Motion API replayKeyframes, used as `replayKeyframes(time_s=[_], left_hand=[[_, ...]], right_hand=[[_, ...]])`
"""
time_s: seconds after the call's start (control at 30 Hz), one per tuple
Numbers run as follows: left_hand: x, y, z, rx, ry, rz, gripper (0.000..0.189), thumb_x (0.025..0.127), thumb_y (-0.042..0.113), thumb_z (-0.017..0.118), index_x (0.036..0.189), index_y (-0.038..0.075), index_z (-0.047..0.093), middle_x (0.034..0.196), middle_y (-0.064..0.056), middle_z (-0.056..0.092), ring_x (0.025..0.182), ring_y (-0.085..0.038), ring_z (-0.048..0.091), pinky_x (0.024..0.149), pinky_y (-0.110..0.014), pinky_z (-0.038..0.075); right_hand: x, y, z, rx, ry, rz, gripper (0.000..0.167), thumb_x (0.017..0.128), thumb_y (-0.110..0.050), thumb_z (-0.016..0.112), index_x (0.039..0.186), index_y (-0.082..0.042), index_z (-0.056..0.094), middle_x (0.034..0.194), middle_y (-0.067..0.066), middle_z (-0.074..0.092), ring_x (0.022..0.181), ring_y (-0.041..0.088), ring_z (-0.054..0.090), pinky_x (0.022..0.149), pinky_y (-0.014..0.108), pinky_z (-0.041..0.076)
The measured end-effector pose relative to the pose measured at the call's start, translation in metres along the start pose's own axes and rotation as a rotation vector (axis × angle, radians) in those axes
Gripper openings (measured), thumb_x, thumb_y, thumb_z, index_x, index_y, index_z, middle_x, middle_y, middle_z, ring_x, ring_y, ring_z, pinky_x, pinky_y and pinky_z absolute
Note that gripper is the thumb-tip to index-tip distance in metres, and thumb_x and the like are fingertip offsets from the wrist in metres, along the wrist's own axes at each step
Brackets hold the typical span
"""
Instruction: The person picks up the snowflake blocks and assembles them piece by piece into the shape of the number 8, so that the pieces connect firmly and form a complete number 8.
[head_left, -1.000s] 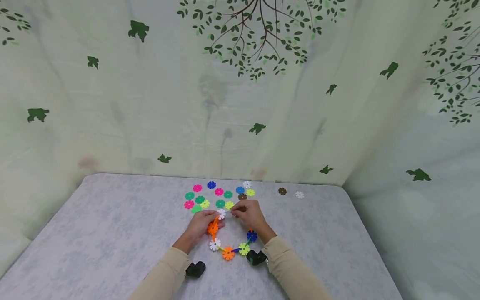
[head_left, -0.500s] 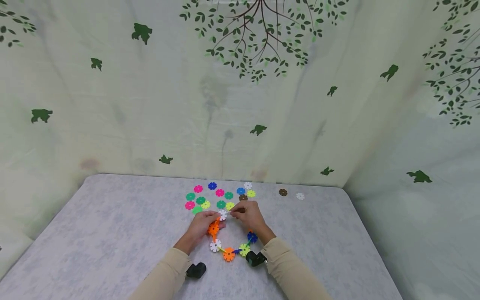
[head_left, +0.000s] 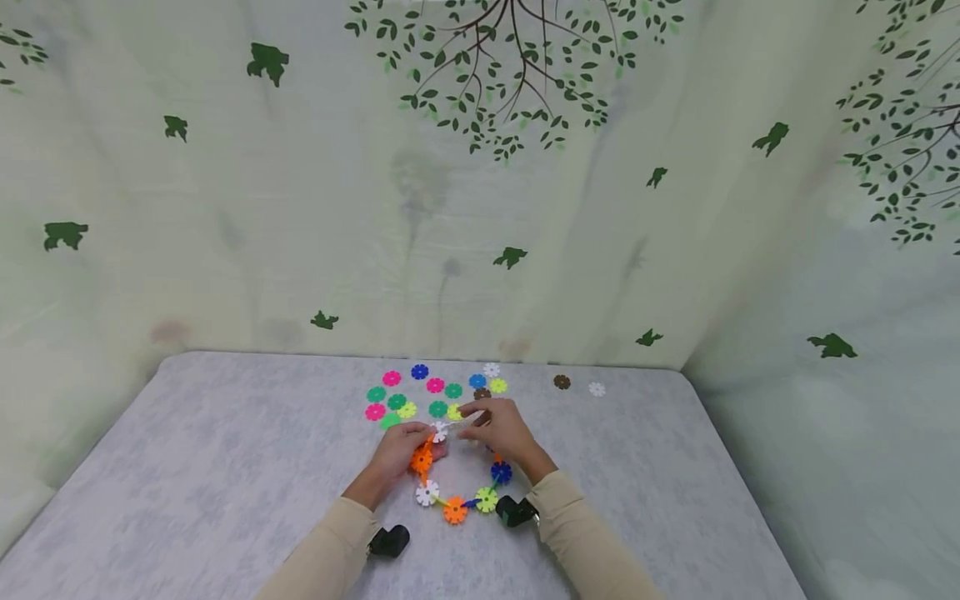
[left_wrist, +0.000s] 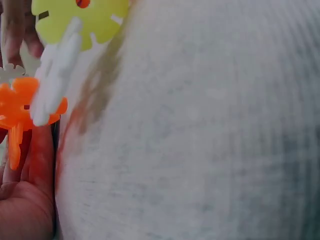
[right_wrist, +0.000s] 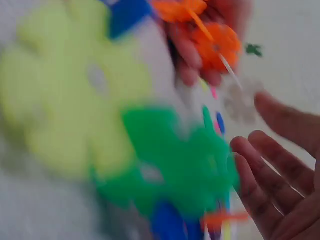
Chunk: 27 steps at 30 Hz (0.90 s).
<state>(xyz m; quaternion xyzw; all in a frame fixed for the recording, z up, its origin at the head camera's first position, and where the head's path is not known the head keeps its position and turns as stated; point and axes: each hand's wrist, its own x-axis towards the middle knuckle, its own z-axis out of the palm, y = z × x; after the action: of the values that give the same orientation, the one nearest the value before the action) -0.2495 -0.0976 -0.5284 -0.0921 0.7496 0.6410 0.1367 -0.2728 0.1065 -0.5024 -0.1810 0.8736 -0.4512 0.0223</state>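
Between both hands (head_left: pixel 401 454) (head_left: pixel 501 429), curving disc chain (head_left: pixel 455 510)

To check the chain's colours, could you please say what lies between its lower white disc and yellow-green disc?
The head view shows an orange disc, flanked by a yellow piece and a blue piece.

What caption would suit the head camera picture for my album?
Left hand holding a curved chain of flower-shaped discs, right hand close by, loose discs beyond.
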Motion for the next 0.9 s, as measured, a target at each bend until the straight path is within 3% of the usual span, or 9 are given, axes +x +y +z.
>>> replayKeyframes(time_s=[0.07,0.27,0.37,0.47,0.53,0.73,0.8,0.9], left_hand=[[0.000,-0.001,-0.002,0.018,0.008,-0.008,0.028,0.098,0.019,0.056,0.110,-0.004,0.065,0.096,-0.008,0.067,0.079,-0.016,0.059,0.068,-0.022,0.051],[0.000,0.001,-0.006,-0.065,-0.011,-0.021,0.027,0.098,0.016,0.055,0.113,-0.005,0.063,0.097,-0.011,0.068,0.080,-0.017,0.067,0.072,-0.024,0.055],[0.000,0.001,-0.007,-0.128,-0.033,-0.034,0.028,0.099,0.013,0.055,0.117,-0.008,0.060,0.096,-0.012,0.070,0.080,-0.020,0.070,0.075,-0.029,0.057],[0.000,0.000,-0.008,-0.131,-0.037,-0.049,0.030,0.098,0.013,0.055,0.119,-0.009,0.059,0.093,-0.011,0.070,0.079,-0.019,0.071,0.076,-0.030,0.057],[0.000,-0.001,-0.007,-0.118,-0.033,-0.061,0.031,0.098,0.014,0.056,0.119,-0.008,0.060,0.091,-0.009,0.071,0.078,-0.018,0.070,0.075,-0.029,0.057],[-0.001,-0.003,-0.004,-0.140,-0.044,-0.059,0.029,0.099,0.014,0.055,0.118,-0.008,0.059,0.092,-0.010,0.071,0.081,-0.021,0.071,0.077,-0.030,0.057],[-0.002,-0.002,-0.004,-0.145,-0.037,-0.058,0.029,0.099,0.014,0.055,0.118,-0.007,0.059,0.092,-0.010,0.070,0.081,-0.021,0.071,0.077,-0.029,0.057],[-0.001,-0.003,-0.003,-0.166,-0.040,-0.061,0.028,0.099,0.014,0.055,0.117,-0.007,0.059,0.093,-0.011,0.070,0.081,-0.022,0.071,0.077,-0.030,0.057]], right_hand=[[0.002,0.013,-0.016,0.013,0.064,0.070,0.031,0.084,-0.018,0.076,0.112,-0.005,0.071,0.103,0.007,0.070,0.086,0.020,0.066,0.070,0.029,0.056],[-0.004,0.080,-0.075,0.004,0.454,0.278,0.030,0.086,-0.012,0.073,0.113,0.002,0.068,0.102,0.018,0.065,0.093,0.030,0.060,0.080,0.043,0.051],[-0.013,0.108,-0.098,-0.001,0.537,0.426,0.041,0.088,-0.012,0.068,0.124,0.005,0.059,0.114,0.025,0.056,0.105,0.037,0.053,0.089,0.050,0.046],[-0.018,0.126,-0.113,-0.036,0.492,0.532,0.052,0.091,-0.016,0.063,0.135,0.007,0.047,0.125,0.029,0.046,0.117,0.042,0.045,0.099,0.054,0.040],[-0.019,0.132,-0.118,-0.085,0.431,0.554,0.053,0.092,-0.018,0.062,0.134,0.008,0.046,0.127,0.030,0.044,0.119,0.042,0.044,0.100,0.055,0.039],[-0.013,0.129,-0.124,-0.206,0.350,0.591,0.034,0.090,-0.014,0.066,0.116,0.006,0.056,0.113,0.026,0.055,0.104,0.038,0.052,0.089,0.050,0.045],[-0.010,0.122,-0.124,-0.166,0.345,0.578,0.029,0.089,-0.010,0.066,0.112,0.005,0.057,0.107,0.023,0.057,0.097,0.034,0.055,0.083,0.045,0.048],[-0.010,0.110,-0.117,0.001,0.324,0.531,0.023,0.090,-0.004,0.065,0.110,0.004,0.059,0.096,0.018,0.063,0.080,0.025,0.060,0.069,0.034,0.052]])
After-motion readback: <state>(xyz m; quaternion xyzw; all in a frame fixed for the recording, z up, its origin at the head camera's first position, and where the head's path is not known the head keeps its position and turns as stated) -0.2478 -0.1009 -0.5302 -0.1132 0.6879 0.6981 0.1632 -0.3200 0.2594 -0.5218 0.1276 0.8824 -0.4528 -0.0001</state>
